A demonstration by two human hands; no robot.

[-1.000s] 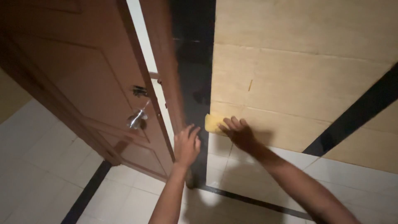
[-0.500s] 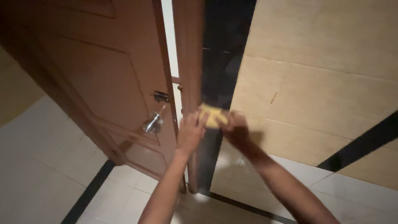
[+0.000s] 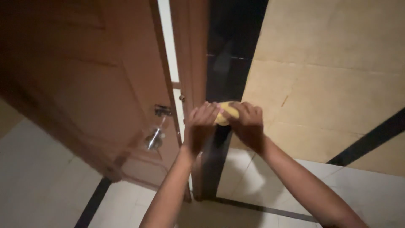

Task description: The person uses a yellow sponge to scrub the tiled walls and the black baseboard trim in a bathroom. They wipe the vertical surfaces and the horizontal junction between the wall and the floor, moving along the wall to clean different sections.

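A small yellow sponge [image 3: 226,112] sits between both my hands, pressed against the black strip of wall beside the door frame. My right hand [image 3: 247,124] covers the sponge's right side and grips it. My left hand [image 3: 200,126] touches the sponge's left edge with its fingertips, over the brown door frame [image 3: 192,55]. Most of the sponge is hidden by my fingers.
An open brown wooden door [image 3: 84,84] with a metal lever handle [image 3: 154,138] stands to the left. Beige wall tiles [image 3: 329,63] crossed by a black diagonal band [image 3: 371,137] fill the right. Pale floor tiles [image 3: 38,177] with a dark border lie below.
Both hands have risen along the black strip beside the frame. The left hand came off the frame and joined the right hand on the sponge. The view has shifted right.
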